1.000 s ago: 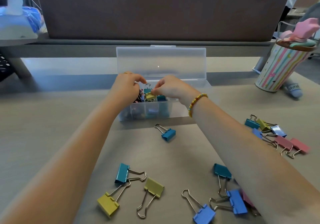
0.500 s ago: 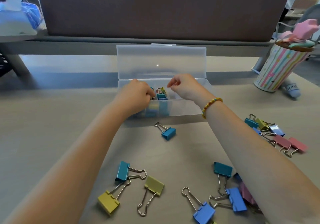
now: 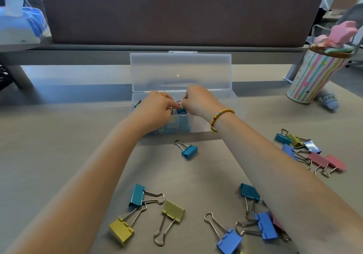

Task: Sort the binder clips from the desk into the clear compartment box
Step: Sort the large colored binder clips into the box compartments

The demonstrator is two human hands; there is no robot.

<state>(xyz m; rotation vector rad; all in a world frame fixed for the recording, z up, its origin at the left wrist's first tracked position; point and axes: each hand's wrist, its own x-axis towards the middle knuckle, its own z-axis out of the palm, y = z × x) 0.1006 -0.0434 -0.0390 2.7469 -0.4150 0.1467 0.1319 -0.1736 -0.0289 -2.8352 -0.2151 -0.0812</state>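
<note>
Binder clip (image 3: 181, 110) pinched by both hands (image 3: 157, 106) inside box (image 3: 208, 124).

frosted clear plastic box (image 3: 208, 120), matt desk (image 3: 59, 136), metal clips (image 3: 189, 151)

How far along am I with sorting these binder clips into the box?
Early to midway. Some clips already sit in the clear box. Both the left hand and right hand are over it, working a teal clip in. Still on the desk: a small blue clip, the near group and the right-hand pile.
</note>
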